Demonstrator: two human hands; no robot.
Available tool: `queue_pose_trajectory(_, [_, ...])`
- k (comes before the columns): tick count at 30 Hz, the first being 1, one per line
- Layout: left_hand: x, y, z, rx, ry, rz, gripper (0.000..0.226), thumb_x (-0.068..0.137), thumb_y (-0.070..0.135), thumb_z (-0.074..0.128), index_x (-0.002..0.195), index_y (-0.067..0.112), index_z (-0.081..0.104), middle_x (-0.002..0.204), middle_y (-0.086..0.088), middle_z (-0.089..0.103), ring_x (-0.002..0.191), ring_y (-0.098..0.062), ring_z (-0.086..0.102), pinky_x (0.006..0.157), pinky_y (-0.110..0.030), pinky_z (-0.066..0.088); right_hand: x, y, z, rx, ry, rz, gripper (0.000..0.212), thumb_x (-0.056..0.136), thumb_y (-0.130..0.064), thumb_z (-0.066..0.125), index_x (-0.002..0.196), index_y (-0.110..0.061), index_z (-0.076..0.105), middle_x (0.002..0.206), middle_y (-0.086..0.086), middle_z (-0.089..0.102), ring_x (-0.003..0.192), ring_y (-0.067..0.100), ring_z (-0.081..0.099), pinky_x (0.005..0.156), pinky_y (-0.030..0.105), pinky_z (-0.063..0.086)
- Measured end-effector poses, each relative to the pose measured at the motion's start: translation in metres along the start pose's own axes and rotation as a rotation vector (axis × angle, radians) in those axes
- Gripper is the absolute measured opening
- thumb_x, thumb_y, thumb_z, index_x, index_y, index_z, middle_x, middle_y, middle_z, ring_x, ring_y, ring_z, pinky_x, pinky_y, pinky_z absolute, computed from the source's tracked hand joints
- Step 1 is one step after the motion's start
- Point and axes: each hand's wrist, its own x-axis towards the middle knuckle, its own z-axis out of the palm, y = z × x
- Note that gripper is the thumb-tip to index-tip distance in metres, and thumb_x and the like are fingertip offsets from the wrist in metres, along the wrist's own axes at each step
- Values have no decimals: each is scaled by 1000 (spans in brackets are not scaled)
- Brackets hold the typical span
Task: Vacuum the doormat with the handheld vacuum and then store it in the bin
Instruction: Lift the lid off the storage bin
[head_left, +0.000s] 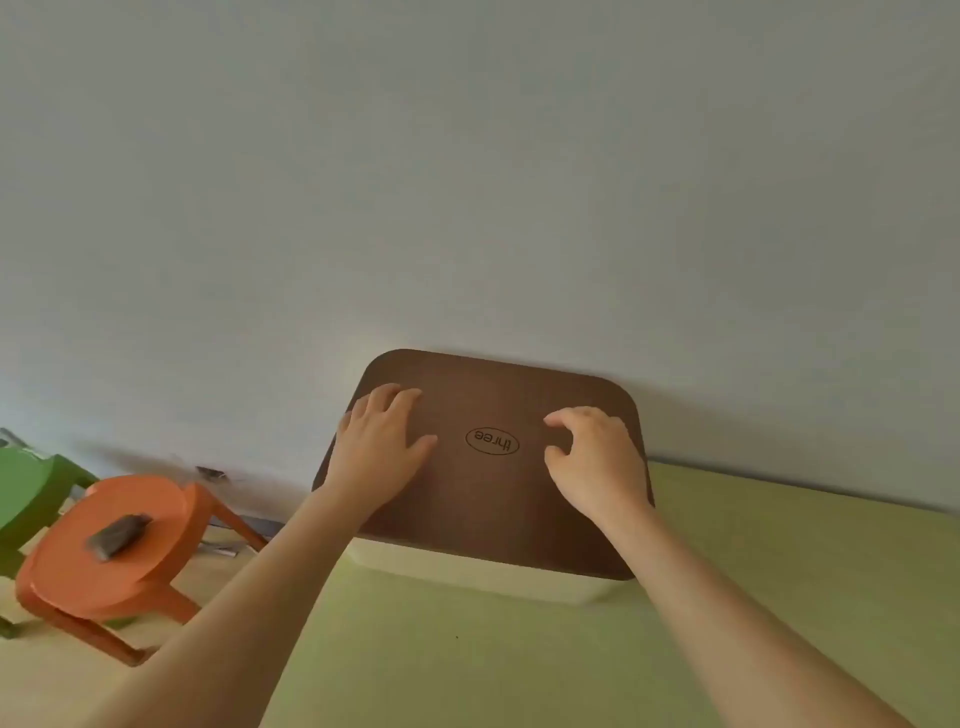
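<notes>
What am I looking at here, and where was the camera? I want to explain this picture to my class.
There is no machine: a person wears a camera on the head, looking down at their own bare hands. The left hand lies flat and the right hand rests with fingers curled on the brown lid of a cream bin, which stands on a green surface against the wall. Neither hand holds anything. To the left, an orange stool carries a small dark object.

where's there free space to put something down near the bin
The green surface in front of the bin, between the two forearms, is bare, as is the strip right of the bin along the wall. The brown lid is taken by the left hand and right hand. The orange stool holds a dark object.
</notes>
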Motion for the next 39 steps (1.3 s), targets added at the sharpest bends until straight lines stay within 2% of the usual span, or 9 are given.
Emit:
queue_pose_trajectory(4, [10, -22, 9, 11, -13, -166, 69, 83, 54, 54, 142, 24, 32, 152, -7, 25, 139, -30, 26, 111, -46, 27, 6, 23, 6, -103, -8, 132, 40, 88, -25, 54, 128, -29, 51, 139, -1, 45, 127, 22, 39, 94, 36, 43])
queue_pose_trajectory(10, [18, -31, 20, -12, -64, -263, 88, 73, 73, 50, 144, 26, 25, 156, -5, 14, 139, -31, 27, 107, -49, 35, 15, 36, 22, -144, -48, 241, 54, 89, -37, 55, 139, -27, 38, 151, 8, 28, 137, 30, 27, 103, 44, 38])
queue_pose_trajectory(14, [16, -32, 24, -20, -25, -291, 90, 69, 77, 50, 142, 29, 27, 155, -3, 15, 135, -31, 32, 106, -47, 36, 17, 39, 31, -23, -1, 396, 68, 84, -51, 58, 141, -27, 33, 155, 14, 16, 140, 35, 20, 105, 49, 36])
queue_pose_trajectory(16, [14, -31, 25, -21, -14, -307, 90, 69, 78, 49, 142, 30, 26, 155, -5, 17, 135, -32, 32, 107, -47, 33, 20, 42, 31, 86, 13, 482, 76, 79, -55, 62, 143, -27, 30, 150, 16, 24, 134, 39, 31, 103, 50, 39])
queue_pose_trajectory(18, [14, -31, 25, -30, -6, -312, 90, 69, 77, 51, 142, 31, 27, 155, -6, 19, 134, -33, 33, 107, -47, 32, 20, 43, 32, 94, 11, 498, 78, 78, -55, 62, 143, -28, 30, 144, 15, 33, 128, 39, 39, 100, 49, 41])
queue_pose_trajectory(30, [11, -33, 22, -71, 23, -332, 84, 67, 75, 57, 136, 32, 36, 152, -6, 24, 133, -33, 35, 107, -48, 30, 15, 36, 27, 83, 18, 490, 74, 77, -53, 65, 141, -31, 35, 139, 13, 41, 125, 37, 41, 102, 45, 39])
queue_pose_trajectory(39, [13, -31, 19, -144, 39, -369, 85, 65, 76, 58, 135, 32, 38, 151, -5, 29, 133, -32, 36, 109, -48, 29, 20, 34, 12, 43, 161, 420, 59, 81, -44, 63, 135, -31, 44, 132, 12, 46, 121, 33, 42, 98, 42, 38])
